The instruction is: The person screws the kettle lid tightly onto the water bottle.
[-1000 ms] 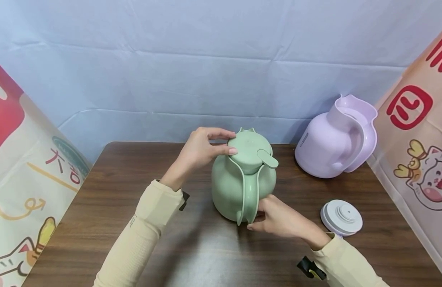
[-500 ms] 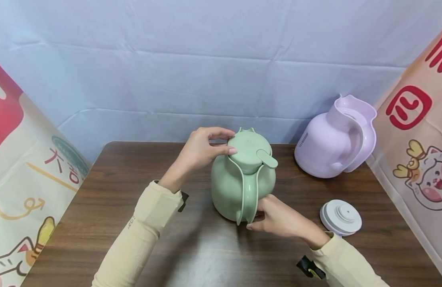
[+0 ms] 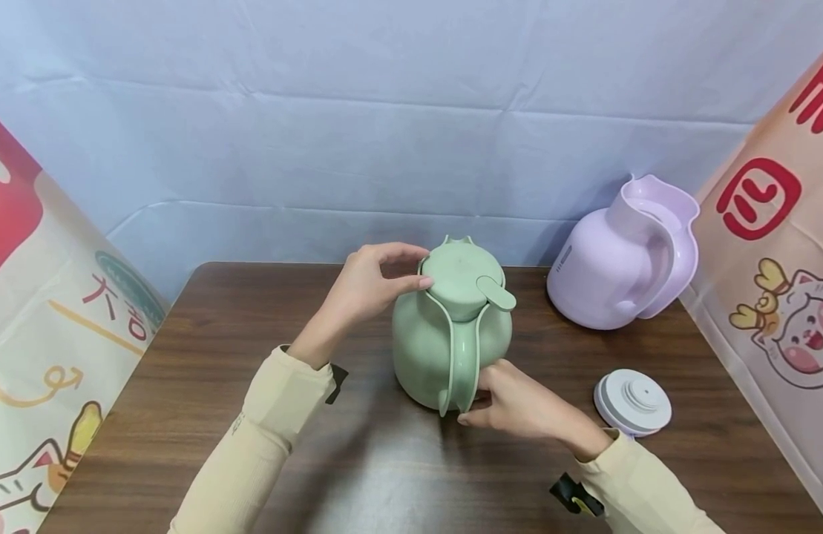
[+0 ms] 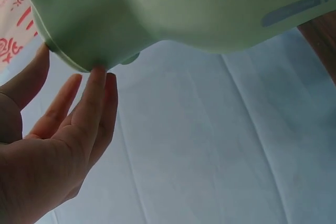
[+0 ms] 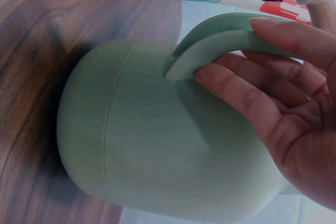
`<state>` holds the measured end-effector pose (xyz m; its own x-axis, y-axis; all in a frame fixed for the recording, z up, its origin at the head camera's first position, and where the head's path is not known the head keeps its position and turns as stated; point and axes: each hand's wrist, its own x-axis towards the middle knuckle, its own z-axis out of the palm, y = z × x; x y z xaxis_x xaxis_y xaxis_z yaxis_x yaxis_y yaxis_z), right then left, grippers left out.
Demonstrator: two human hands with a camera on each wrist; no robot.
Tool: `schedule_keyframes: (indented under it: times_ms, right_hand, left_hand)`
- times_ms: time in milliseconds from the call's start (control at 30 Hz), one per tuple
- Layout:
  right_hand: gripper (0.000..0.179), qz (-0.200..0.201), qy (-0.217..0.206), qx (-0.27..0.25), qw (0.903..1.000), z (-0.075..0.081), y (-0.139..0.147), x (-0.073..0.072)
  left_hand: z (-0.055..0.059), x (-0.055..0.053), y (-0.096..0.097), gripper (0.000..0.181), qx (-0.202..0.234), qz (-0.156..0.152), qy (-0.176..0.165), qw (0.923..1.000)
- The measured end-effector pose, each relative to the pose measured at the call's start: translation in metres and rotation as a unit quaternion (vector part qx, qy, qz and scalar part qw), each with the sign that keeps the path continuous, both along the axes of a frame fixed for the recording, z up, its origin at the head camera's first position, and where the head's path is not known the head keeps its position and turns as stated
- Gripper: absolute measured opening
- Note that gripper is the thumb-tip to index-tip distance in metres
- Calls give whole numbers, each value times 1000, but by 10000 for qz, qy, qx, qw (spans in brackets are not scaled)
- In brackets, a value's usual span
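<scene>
A pale green thermos jug (image 3: 421, 345) stands upright on the table, its spout at the far side and its handle (image 3: 464, 363) towards me. Its round lid (image 3: 456, 267) sits in the neck, with a small lever (image 3: 496, 294) pointing to the right. With fingers extended and thumb apart, my left hand (image 3: 366, 288) is at the left edge of the neck. Its fingertips (image 4: 96, 73) are right at the jug's rim in the left wrist view. Low on the handle, my right hand (image 3: 521, 400) grips with the thumb on one side and fingers on the other (image 5: 236, 90).
A lilac jug (image 3: 594, 271) without a lid stands at the back right of the wooden table (image 3: 251, 334). A white and lilac lid (image 3: 633, 402) lies in front of it, close to my right forearm. Pale blue cloth (image 3: 317, 163) hangs behind; printed banners flank both sides.
My left hand has shifted slightly left and down, its fingers drawing back from the lid to the rim's edge. The right hand keeps its grip on the handle; the jug stays in place.
</scene>
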<state>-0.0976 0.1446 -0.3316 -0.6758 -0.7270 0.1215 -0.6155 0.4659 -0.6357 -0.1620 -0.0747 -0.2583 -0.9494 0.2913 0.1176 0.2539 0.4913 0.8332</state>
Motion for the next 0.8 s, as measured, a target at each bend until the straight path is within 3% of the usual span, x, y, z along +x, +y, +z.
schedule_keyframes:
  times_ms: [100, 367, 800]
  right_hand:
    - [20, -9, -36, 7, 10000, 0, 0, 0]
    - [20, -28, -56, -9, 10000, 1, -1, 1]
    - [24, -43, 11, -29, 10000, 1, -1, 1]
  left_hand:
    - [-6, 1, -4, 41, 7, 19, -16, 10000]
    - [-28, 9, -14, 63, 427, 155, -452, 9979]
    - [-70, 17, -26, 77, 279, 59, -1289, 9913]
